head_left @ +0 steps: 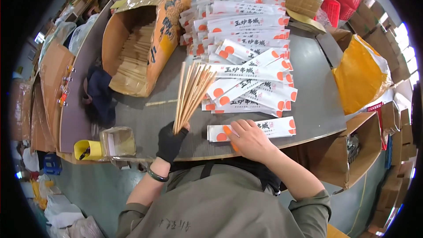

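My left hand point(171, 142), in a black fingerless glove, is closed round the lower ends of a bundle of wooden chopsticks point(192, 89), which fan out upward. At the table's near edge lies a small stack of white paper chopstick sleeves point(282, 127) with orange dots and dark print. My right hand point(250, 139) is on that stack, its fingers curled over the sleeves and orange covers on two digits. Whether it pinches one sleeve or several is hidden. Beyond both hands spreads a large heap of the same sleeves point(246, 21), the nearer ones lying crisscross.
A cardboard box point(165, 31) lies open on its side at the left with more chopsticks point(134, 57) inside. Near the left corner are a yellow container point(88, 150) and a clear plastic box point(118, 141). Right of the grey table point(315, 105) are a yellow bag point(359, 75) and an open carton point(348, 150).
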`<action>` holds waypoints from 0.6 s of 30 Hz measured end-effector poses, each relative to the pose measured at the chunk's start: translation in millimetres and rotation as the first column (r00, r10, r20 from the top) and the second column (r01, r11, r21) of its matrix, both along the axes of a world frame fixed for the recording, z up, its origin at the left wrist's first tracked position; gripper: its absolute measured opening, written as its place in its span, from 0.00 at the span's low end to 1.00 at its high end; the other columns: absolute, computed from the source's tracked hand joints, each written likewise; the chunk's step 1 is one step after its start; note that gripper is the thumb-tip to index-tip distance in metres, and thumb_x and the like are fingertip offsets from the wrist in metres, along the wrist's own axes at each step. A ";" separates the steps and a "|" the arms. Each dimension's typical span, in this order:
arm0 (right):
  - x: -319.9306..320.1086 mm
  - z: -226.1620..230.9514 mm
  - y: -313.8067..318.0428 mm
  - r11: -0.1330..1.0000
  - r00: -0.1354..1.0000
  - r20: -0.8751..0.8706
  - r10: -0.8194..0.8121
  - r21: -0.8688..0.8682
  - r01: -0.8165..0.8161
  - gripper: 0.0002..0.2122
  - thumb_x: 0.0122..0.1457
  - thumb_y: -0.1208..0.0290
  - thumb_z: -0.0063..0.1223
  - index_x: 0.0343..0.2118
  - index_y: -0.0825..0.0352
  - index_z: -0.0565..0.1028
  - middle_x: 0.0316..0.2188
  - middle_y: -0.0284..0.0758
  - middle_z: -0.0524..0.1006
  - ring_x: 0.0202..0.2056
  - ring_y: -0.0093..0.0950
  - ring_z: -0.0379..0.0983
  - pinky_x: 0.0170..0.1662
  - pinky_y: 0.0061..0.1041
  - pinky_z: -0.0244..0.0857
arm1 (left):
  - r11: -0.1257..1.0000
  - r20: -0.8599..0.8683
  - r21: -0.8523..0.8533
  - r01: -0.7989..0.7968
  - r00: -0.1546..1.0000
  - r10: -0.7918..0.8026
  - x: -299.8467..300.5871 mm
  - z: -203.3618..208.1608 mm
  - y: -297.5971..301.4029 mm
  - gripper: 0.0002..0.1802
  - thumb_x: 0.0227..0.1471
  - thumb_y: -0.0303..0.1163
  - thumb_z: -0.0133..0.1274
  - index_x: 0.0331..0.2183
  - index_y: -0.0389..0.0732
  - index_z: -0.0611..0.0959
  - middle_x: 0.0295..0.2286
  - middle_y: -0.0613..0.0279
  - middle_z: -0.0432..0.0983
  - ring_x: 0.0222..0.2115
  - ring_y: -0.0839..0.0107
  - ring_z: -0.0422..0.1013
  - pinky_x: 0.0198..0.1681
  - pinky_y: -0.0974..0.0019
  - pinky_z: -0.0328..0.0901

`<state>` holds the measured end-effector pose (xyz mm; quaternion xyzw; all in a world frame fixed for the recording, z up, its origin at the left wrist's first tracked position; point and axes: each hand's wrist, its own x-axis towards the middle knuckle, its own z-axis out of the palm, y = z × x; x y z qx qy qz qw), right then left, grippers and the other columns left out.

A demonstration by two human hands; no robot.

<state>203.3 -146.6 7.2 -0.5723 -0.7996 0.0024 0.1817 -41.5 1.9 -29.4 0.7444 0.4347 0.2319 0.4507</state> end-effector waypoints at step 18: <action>-2.4 -2.9 7.6 0.852 0.436 -0.745 -0.505 -0.348 0.392 0.09 0.50 0.76 0.65 0.24 0.70 0.73 0.22 0.30 0.70 0.23 0.21 0.63 0.26 0.22 0.59 | 0.917 0.146 -0.391 -0.081 0.978 0.149 -44.6 37.3 -16.6 0.11 0.50 0.32 0.57 0.33 0.35 0.81 0.22 0.66 0.76 0.21 0.80 0.68 0.25 0.75 0.62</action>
